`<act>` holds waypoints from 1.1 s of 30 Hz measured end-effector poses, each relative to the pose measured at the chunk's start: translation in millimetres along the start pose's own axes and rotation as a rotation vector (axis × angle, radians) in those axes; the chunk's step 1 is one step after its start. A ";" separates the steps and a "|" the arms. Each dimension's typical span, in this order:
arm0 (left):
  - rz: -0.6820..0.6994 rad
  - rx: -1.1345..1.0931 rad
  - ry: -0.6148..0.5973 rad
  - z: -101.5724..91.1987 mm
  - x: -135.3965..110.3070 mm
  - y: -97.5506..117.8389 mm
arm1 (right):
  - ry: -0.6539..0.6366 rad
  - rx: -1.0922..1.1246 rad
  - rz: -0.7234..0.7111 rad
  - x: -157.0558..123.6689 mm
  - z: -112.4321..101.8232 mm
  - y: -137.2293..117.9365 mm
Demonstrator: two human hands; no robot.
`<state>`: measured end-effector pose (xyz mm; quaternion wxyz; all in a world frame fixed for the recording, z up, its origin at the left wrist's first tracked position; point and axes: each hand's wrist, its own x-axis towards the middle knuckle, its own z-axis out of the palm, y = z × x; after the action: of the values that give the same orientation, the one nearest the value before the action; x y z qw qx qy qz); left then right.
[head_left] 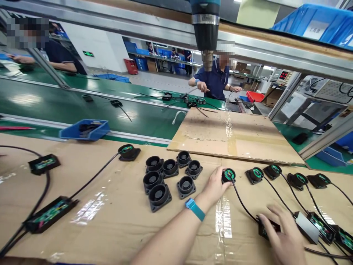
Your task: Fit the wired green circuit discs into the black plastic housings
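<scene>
My left hand (215, 187) pinches a round black housing (228, 180) with a green circuit board in its top. From that board a black cable (242, 201) runs down to a small black box (264, 229). Over this box is my right hand (288, 235), blurred by motion, its thumb and fingers apart; whether it touches the box I cannot tell. Left of my left hand, several black round housings with square flanges (159, 195) sit in a group. To the right lie several cabled housings (255, 175), and a grey box cover (306, 227) is beside my right hand.
A power driver (205, 33) hangs overhead from the metal frame. Cabled boxes (51, 213) lie at left, near a blue bin (85, 130). A raised cardboard sheet (234, 134) stands ahead by the green conveyor (132, 117). Co-workers (217, 79) work across the line.
</scene>
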<state>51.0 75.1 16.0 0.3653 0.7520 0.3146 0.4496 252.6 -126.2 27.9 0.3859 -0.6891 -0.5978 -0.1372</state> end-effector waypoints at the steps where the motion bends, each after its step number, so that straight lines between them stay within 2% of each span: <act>1: 0.018 -0.004 -0.002 -2.6 -1.1 0.9 | -0.064 0.004 -0.091 14.5 11.9 -13.5; 3: 0.059 0.004 0.009 -10.4 -4.5 2.9 | -0.225 -0.029 -0.192 43.5 39.5 -39.7; 5: 0.091 0.014 0.035 -18.7 -7.5 4.8 | -0.336 -0.087 -0.218 69.3 68.2 -60.1; 8: 0.119 0.019 0.089 -26.2 -7.9 6.8 | -0.377 -0.122 -0.223 96.2 102.3 -74.1; 11: 0.135 0.040 0.111 -26.5 -5.2 6.2 | -0.333 -0.137 -0.244 105.7 116.9 -69.7; 15: 0.137 0.064 0.118 -22.5 -3.6 2.4 | -0.233 -0.227 -0.264 104.3 111.0 -44.7; 21: 0.143 0.073 0.110 -21.6 -5.5 1.5 | -0.147 -0.345 -0.217 112.0 93.3 11.2; 27: 0.106 0.084 0.090 -20.5 -3.9 -7.9 | -0.085 -0.423 -0.233 118.0 78.2 64.7; 30: 0.117 0.083 0.148 -23.0 -7.9 11.1 | 0.008 -0.448 -0.237 120.1 67.6 98.2; 33: 0.152 0.028 0.173 -39.7 -20.1 63.3 | 0.181 -0.440 -0.232 128.5 66.6 128.9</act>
<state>16.2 35.6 72.8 0.2911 0.7369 0.2934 0.5350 386.1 14.1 19.8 0.2603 -0.6684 -0.5914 -0.3684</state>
